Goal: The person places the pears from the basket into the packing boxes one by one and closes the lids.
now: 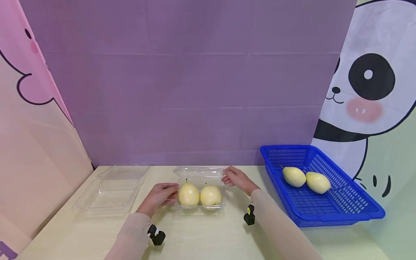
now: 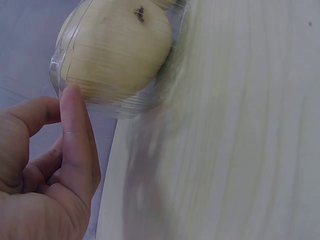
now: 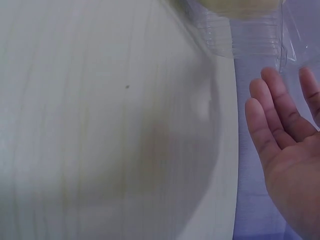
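A clear plastic clamshell box (image 1: pixel 199 210) sits mid-table, its lid (image 1: pixel 199 172) raised at the back. Inside it, side by side, are two pale yellow pears: the left pear (image 1: pixel 189 195) and the right pear (image 1: pixel 211 196). My left hand (image 1: pixel 163 195) is at the box's left side. In the left wrist view its fairly straight fingers (image 2: pixel 75 135) touch the plastic wall, with the thumb near the rim. At the lid's right end is my right hand (image 1: pixel 237 179); the right wrist view shows its fingers (image 3: pixel 262 125) extended, fingertips close to the plastic edge.
On the right stands a blue plastic basket (image 1: pixel 338 217) holding two more pears (image 1: pixel 318 182). Another clear container (image 1: pixel 107 193) lies opened at the table's left. A purple cloth (image 1: pixel 195 90) hangs behind the table.
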Motion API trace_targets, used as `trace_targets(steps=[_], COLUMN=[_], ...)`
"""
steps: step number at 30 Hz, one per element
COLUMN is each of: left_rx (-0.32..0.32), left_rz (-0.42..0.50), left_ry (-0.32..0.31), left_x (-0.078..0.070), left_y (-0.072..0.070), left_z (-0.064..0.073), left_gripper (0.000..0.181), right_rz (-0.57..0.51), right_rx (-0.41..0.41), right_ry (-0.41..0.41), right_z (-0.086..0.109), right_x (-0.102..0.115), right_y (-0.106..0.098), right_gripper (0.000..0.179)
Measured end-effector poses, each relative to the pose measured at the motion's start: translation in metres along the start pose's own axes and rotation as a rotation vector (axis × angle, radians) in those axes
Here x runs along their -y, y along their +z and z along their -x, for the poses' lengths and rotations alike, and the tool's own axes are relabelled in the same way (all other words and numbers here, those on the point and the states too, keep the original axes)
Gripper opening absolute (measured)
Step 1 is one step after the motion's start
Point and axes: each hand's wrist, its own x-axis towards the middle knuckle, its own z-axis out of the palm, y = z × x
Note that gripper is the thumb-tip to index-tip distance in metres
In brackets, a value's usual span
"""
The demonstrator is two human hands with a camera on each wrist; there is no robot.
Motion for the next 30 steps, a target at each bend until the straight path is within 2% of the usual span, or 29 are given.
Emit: trace_targets(steps=[15,23,30], left_rx=[-0.004,-0.01,0.014], left_rz=[-0.002,-0.003,0.005], left_ry=[-0.016,-0.004,0.008], left_x=[0.0006,0.0022,0.0021], left_y=[-0.0001,0.0,-0.0014], left_z=[-0.0011,-0.0028,-0.0026], left_gripper=[0.039,0.036,0.036], right_rz=[-0.005,0.007,0.009], right_rx=[0.027,0.026,0.034], right_ry=[0.001,-0.004,0.0], right_z=[0.0004,0.0022,0.005], right_x=[-0.0053,-0.0045,-0.0036], right_y=[0.0017,0.0015,0.0015], right_gripper=[0.027,0.023,0.024])
